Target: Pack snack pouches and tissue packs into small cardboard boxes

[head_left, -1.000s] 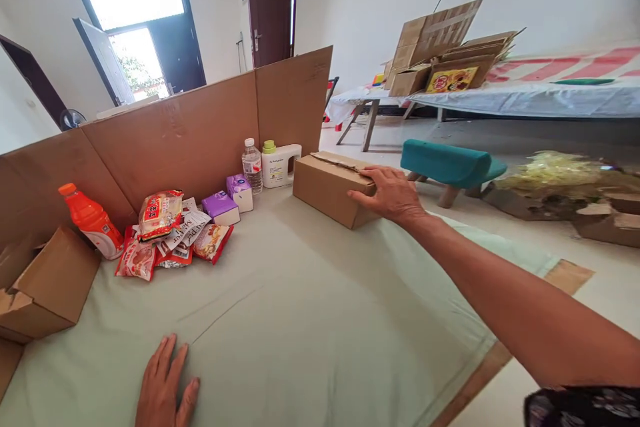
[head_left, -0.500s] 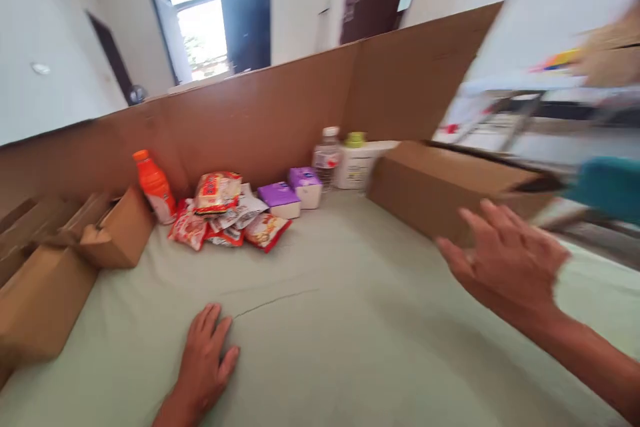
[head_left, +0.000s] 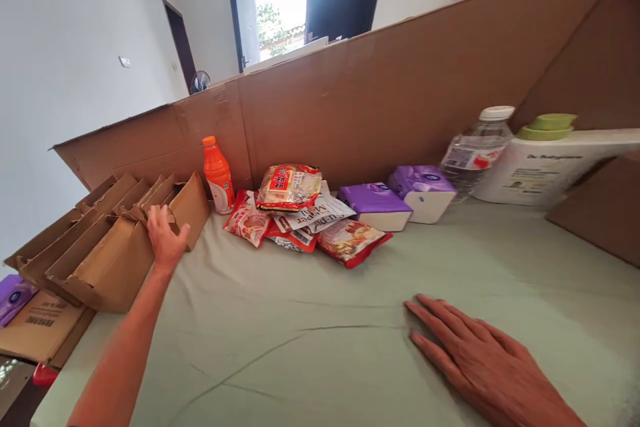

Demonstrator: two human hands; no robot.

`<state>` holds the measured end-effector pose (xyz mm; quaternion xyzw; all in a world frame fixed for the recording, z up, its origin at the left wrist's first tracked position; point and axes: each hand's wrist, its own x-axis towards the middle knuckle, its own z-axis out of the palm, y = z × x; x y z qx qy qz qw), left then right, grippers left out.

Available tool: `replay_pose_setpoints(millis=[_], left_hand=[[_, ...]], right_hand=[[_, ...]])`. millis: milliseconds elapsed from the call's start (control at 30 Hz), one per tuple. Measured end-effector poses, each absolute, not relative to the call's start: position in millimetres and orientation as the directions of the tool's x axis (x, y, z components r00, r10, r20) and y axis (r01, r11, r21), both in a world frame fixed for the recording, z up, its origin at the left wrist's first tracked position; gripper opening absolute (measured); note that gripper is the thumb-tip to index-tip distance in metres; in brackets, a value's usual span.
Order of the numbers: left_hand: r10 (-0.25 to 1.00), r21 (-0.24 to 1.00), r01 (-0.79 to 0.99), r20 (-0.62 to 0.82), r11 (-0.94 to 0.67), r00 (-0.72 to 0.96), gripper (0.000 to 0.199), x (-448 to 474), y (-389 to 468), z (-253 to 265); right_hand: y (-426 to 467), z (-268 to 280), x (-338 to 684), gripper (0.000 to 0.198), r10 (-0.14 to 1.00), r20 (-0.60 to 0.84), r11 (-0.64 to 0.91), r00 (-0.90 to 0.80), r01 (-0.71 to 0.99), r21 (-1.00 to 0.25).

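The worktop (head_left: 320, 373) is bounded behind by a partition (head_left: 350, 100). At its left end, boxes (head_left: 117, 260) are ranged side by side, with the left hand (head_left: 167, 240) placed at their right part. Rightward from them, a drink bottle (head_left: 219, 180), heaped snack packets (head_left: 290, 190), two tissue packs (head_left: 377, 200), a water bottle (head_left: 475, 153) and a jug (head_left: 535, 170) are set before the partition. The jug is partly covered by a carton (head_left: 605, 210) at far right. The right hand (head_left: 485, 357) is positioned at front right, well apart from the packets.

Brown boxes (head_left: 115, 263), orange bottle (head_left: 217, 173), purple-topped packs (head_left: 376, 200), lime-capped white jug (head_left: 535, 170).
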<state>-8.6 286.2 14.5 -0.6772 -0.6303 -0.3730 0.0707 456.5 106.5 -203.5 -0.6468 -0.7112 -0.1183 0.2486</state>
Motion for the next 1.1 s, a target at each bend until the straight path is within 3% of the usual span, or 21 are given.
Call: replay_pose_setpoints(millis=[100, 233, 433, 600, 767, 1000, 1100], left_hand=[[0.79, 0.438, 0.887, 0.592, -0.145, -0.163, 0.051, -17.6, 326.2, 34.8], [0.794, 0.499, 0.852, 0.576, -0.157, -0.192, 0.009, -23.5, 314.2, 33.0], [0.828, 0.577, 0.787, 0.536, -0.219, -0.162, 0.031, -54.9, 176.2, 6.7], [0.915, 0.745, 0.568, 0.402, -0.349, 0.035, 0.026, -48.2, 65.9, -15.0], [0.887, 0.727, 0.509, 0.382, -0.461, 0.258, 0.022, -19.4, 26.5, -22.5], [0.859, 0.657, 0.554, 0.389, -0.512, 0.332, 0.024, -7.4, 43.2, -13.0], [0.846, 0.63, 0.567, 0.356, -0.531, 0.397, 0.024, -8.9, 55.7, -5.0]], right_hand=[[105.2, -197.4, 456.7, 0.06, 0.903, 0.429, 0.102, -0.021, 0.981, -0.167], [106.8, -192.9, 454.0, 0.058, 0.921, 0.389, 0.056, 0.019, 0.982, -0.182], [108.6, -191.4, 453.0, 0.059, 0.921, 0.388, 0.049, 0.021, 0.985, -0.168], [102.2, -180.7, 450.8, 0.057, 0.944, 0.329, 0.025, 0.021, 0.991, -0.133], [96.0, -167.2, 443.0, 0.055, 0.959, 0.28, 0.008, 0.031, 0.991, -0.135], [96.2, -135.4, 427.4, 0.053, 0.923, 0.317, -0.018, 0.216, 0.85, -0.526], [88.3, -104.3, 391.3, 0.057, 0.953, 0.243, 0.076, 0.18, 0.635, -0.769]])
